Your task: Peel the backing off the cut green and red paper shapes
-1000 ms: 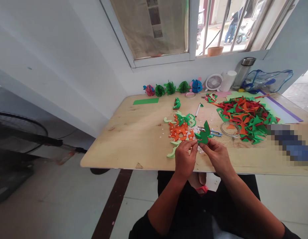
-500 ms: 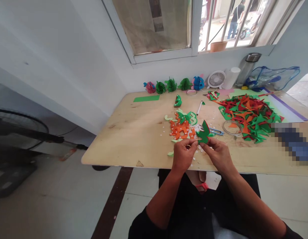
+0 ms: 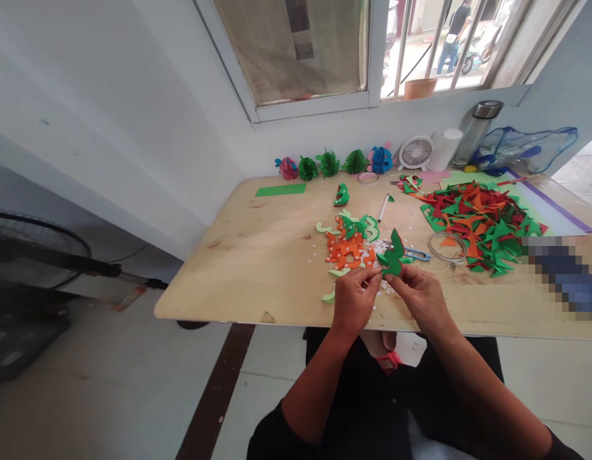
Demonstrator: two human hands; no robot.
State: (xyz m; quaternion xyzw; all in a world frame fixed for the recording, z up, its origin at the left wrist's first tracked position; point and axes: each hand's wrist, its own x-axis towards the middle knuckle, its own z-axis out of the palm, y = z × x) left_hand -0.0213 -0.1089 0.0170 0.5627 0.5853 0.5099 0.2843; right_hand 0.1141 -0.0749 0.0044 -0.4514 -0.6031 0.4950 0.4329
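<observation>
Both hands work just above the near edge of the table (image 3: 248,268), and here's the piece itself: a green paper cutout (image 3: 393,254), leaf-like lobes pointing up and away towards the far edge. The right hand (image 3: 421,299) has it pinched from the right, thumb and fingers closed narrow on its lower part. The left hand (image 3: 355,298) meets it from the other side, thumb and forefinger nipped together on the bottom end. A red rim shows down its right side; it looks like a second layer, though it's too small to be sure.

Just beyond the left hand, orange cutouts (image 3: 342,250) lie in a cluster dotted with white bits, with a wavy green piece (image 3: 371,228) at their far side. Next to the right hand lies a blue-handled tool (image 3: 419,254), then a roll of tape (image 3: 447,246), and towards the far right corner a great heap of scraps (image 3: 497,223)! Along the far edge, folded paper ornaments (image 3: 329,164) line up beside a white fan (image 3: 416,153).
</observation>
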